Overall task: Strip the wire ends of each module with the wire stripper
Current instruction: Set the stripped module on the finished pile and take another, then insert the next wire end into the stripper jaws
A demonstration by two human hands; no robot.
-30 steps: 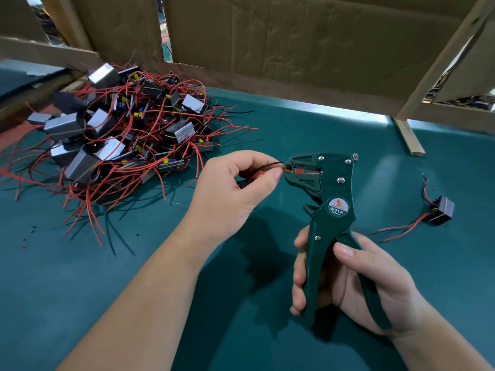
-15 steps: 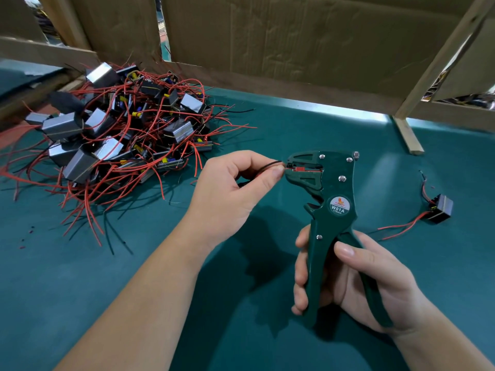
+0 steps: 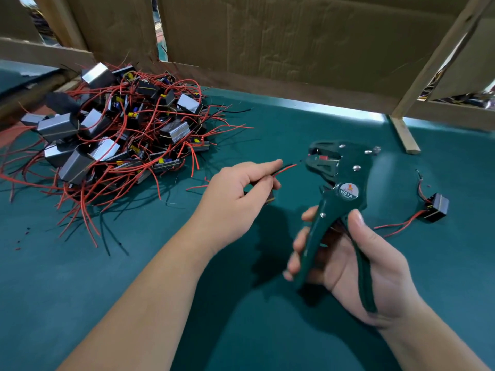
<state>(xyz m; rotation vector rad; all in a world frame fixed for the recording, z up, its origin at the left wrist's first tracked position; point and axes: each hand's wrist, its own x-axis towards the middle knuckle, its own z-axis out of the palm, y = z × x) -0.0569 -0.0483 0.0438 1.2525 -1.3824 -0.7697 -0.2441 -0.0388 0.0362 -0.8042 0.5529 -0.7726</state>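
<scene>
A green mat [image 3: 80,290] covers the table, with cardboard walls [image 3: 294,44] behind it. At the far left lies a pile [image 3: 115,140] of grey modules tangled in red wires; its left edge is cut off. The left hand [image 3: 235,199] pinches a red and a black wire [image 3: 285,168] between thumb and forefinger, and its curled fingers hide most of the module [image 3: 269,198], of which only a dark corner shows. The wire tips stop just short of the stripper [image 3: 340,188] head, apart from it; whether they are bare is too small to tell. The right hand [image 3: 356,266] grips the stripper's handles, partly covering them. Another module [image 3: 436,207] lies on the mat at right.
</scene>
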